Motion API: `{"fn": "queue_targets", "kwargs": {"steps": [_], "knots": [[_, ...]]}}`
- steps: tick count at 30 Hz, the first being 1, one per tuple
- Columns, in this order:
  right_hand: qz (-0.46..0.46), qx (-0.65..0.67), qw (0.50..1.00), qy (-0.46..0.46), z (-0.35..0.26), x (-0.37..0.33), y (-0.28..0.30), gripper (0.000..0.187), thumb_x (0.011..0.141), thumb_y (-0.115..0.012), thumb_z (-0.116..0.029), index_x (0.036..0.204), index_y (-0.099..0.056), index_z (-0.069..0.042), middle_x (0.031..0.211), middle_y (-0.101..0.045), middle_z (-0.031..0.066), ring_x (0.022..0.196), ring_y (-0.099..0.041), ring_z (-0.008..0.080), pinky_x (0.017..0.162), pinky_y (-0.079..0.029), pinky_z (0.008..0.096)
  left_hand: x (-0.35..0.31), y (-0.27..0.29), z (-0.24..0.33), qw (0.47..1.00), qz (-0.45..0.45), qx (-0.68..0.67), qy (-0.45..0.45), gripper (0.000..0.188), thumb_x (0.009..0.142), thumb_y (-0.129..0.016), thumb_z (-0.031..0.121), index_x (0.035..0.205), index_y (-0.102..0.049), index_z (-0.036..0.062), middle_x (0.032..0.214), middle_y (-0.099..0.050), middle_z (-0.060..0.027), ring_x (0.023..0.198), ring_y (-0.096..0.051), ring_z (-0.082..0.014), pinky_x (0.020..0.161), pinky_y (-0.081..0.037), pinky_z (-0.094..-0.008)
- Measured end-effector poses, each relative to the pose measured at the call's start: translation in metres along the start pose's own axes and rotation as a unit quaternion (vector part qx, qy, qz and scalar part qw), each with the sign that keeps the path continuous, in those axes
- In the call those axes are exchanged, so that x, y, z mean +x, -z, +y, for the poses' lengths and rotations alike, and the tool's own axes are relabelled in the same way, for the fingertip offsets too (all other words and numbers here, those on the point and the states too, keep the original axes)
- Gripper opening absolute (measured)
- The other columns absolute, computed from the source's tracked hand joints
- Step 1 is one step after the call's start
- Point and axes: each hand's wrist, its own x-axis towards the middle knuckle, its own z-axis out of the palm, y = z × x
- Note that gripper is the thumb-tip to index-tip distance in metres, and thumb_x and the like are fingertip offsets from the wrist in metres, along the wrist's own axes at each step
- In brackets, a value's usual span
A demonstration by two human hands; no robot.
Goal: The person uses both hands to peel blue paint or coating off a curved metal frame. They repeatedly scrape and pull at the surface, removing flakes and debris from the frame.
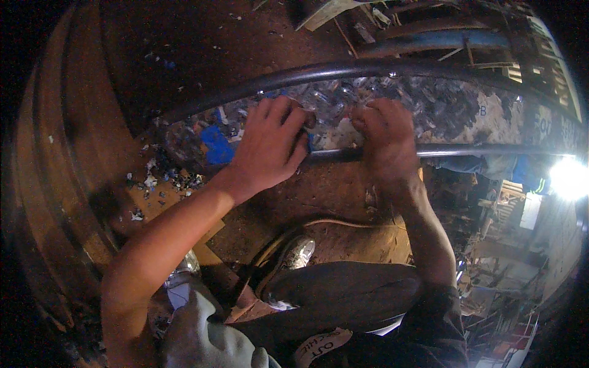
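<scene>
A long panel (500, 119) with a worn, pale printed face lies across in front of me, between a dark far rail (288, 76) and a dark near rail (442, 150). Glossy, crumpled dark pieces (442, 104) cover much of its middle. My left hand (270, 138) reaches over the near rail onto the panel, its fingers curled down and the thumb tucked in. A short way to its right, my right hand (386, 126) is bent at the wrist with curled fingers. Whatever the fingertips hold is hidden. A bright blue patch (216, 145) shows left of my left hand.
Small scraps (150, 179) litter the brown floor to the left. A hose or cable (343, 223) curves across the ground by a shoe (299, 253). Boards and beams (435, 40) are stacked beyond the panel. A bright lamp (569, 179) glares at the right.
</scene>
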Motion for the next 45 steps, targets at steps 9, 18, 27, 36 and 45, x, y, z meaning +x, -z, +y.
{"fn": "queue_targets", "kwargs": {"steps": [9,18,27,36,45], "knots": [[-0.004,0.059,0.998,-0.010,0.007,0.002,0.022,0.028,0.079,-0.069,0.000,0.105,-0.068,-0.008,0.104,-0.061,0.0108,0.097,-0.060,0.0294,0.080,-0.051,0.0372,0.000,-0.001,-0.001,1.000,-0.003,-0.013,-0.003,0.030,0.078,-0.064,0.014,0.106,-0.056,0.0069,0.108,-0.050,-0.0155,0.099,-0.048,-0.0353,0.082,-0.040,-0.0473],[0.019,0.021,0.998,0.057,0.014,-0.003,0.006,0.035,0.070,-0.064,-0.010,0.105,-0.065,-0.010,0.102,-0.062,0.0114,0.097,-0.060,0.0337,0.088,-0.049,0.0459,0.001,0.004,0.002,1.000,-0.001,-0.018,-0.001,0.029,0.078,-0.063,0.014,0.106,-0.056,0.0072,0.107,-0.051,-0.0147,0.099,-0.048,-0.0349,0.081,-0.040,-0.0468],[0.009,0.059,0.997,0.048,0.017,-0.005,0.014,0.033,0.072,-0.070,-0.001,0.104,-0.067,-0.008,0.099,-0.062,0.0100,0.095,-0.060,0.0287,0.079,-0.050,0.0386,0.001,0.002,0.001,1.000,-0.006,-0.016,0.003,0.028,0.078,-0.063,0.013,0.104,-0.057,0.0080,0.106,-0.051,-0.0138,0.098,-0.048,-0.0342,0.081,-0.039,-0.0464],[-0.006,0.080,0.997,0.007,0.013,0.002,0.020,0.035,0.073,-0.076,-0.006,0.107,-0.069,-0.009,0.098,-0.062,0.0089,0.094,-0.061,0.0282,0.079,-0.051,0.0377,0.002,0.001,0.000,1.000,0.001,-0.023,0.000,0.028,0.076,-0.064,0.012,0.102,-0.057,0.0085,0.105,-0.050,-0.0131,0.099,-0.048,-0.0340,0.082,-0.038,-0.0472],[0.034,0.046,0.998,0.033,0.010,-0.012,0.000,0.023,0.068,-0.072,-0.001,0.090,-0.065,-0.006,0.092,-0.060,0.0097,0.082,-0.059,0.0291,0.067,-0.048,0.0384,0.000,0.004,0.000,0.999,-0.034,-0.014,0.009,0.031,0.082,-0.062,0.014,0.110,-0.054,0.0040,0.112,-0.047,-0.0208,0.104,-0.045,-0.0416,0.089,-0.038,-0.0532]]}}
